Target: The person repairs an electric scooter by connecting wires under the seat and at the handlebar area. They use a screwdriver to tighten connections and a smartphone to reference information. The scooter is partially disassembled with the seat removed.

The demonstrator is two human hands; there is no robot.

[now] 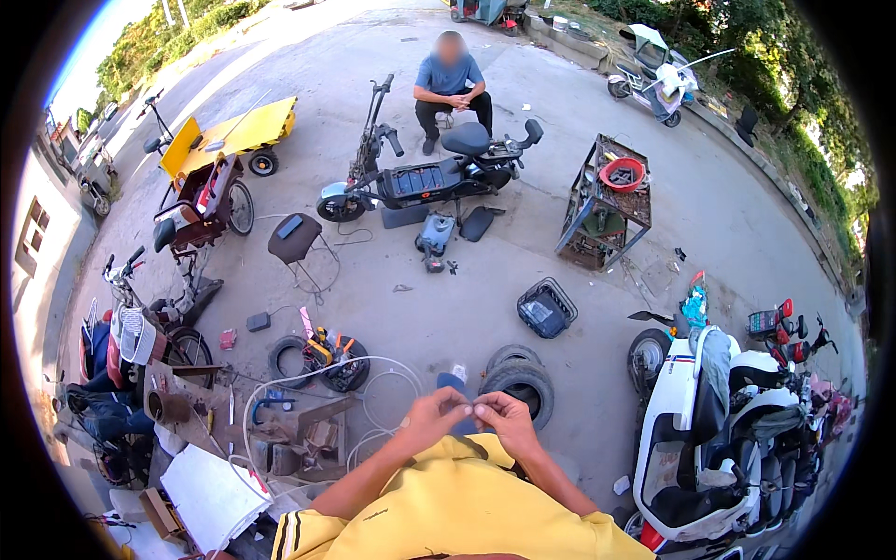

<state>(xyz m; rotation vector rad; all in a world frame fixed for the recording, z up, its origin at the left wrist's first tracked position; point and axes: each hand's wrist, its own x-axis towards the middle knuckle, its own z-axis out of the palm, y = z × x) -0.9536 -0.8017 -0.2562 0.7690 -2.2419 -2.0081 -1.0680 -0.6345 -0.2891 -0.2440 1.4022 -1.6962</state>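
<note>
Ahead of me, a person in a blue shirt [450, 77] is sitting just behind an electric scooter [420, 185] that is standing side-on. To its left I am seeing a dark stool [291, 248] that is carrying a flat bluish object [290, 225]. Farther left, a yellow cargo bed [257, 129] is catching sunlight. To my right, a metal rack [620, 208] is holding a red bowl [623, 189], a black basket [545, 317] is resting on the ground [485, 308], and a white scooter [665, 411] is standing nearer me.
</note>
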